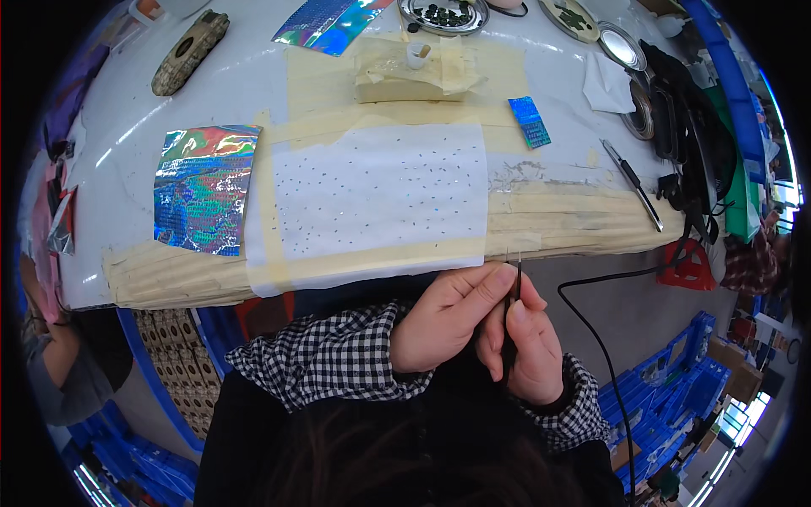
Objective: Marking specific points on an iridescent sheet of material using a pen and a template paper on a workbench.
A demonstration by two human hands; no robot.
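At the table's front edge my two hands meet, close together. My right hand [534, 346] is wrapped round dark, slim tweezers [519, 277], whose two thin tips point up and away from me. My left hand [448, 317] is closed beside them, thumb and fingers pressed together against the tweezers' side. Whatever the left fingers may hold is hidden or too small to make out. Just beyond my hands lies a white sheet [380, 198] dotted with many tiny dark and shiny pieces.
Shiny holographic sheets [207, 190] lie left and at the back, with a small blue strip [530, 122] on the right. A craft knife [632, 186], a camouflage-patterned oval object [190, 52] and a metal dish of dark pieces [443, 15] surround the taped work area. A black cable [583, 317] hangs on the right.
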